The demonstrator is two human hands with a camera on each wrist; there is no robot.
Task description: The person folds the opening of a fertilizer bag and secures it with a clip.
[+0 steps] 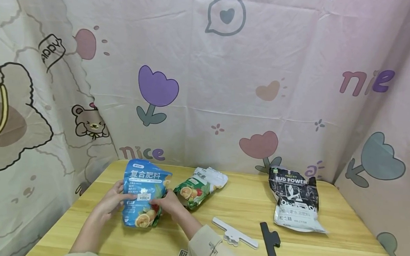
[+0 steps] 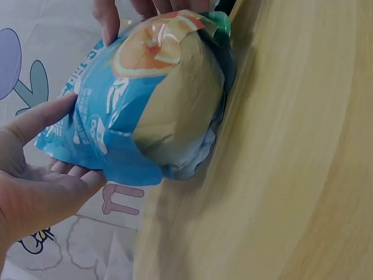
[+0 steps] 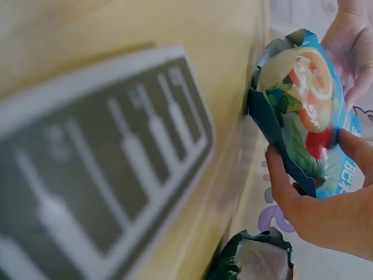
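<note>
A blue fertilizer bag [image 1: 137, 207] with printed fruit stands upright at the left of the table, held between both hands. My left hand [image 1: 111, 201] grips its left side, thumb across the front and the other fingers behind. On the opposite side my right hand [image 1: 172, 203] grips the edge, with the thumb on the front. In the left wrist view the bag's rounded tan bottom [image 2: 180, 116] is close to the wood. The right wrist view shows the right hand [image 3: 329, 219] with thumb and fingers on either side of the bag [image 3: 320, 134].
Behind the right hand a green and white bag [image 1: 192, 190] lies slanted. A white clip [image 1: 234, 233] and a black clip [image 1: 270, 241] lie front right of centre. A black and white bag [image 1: 296, 202] is farther right. Printed cloth [image 1: 213, 86] hangs along the table's back edge.
</note>
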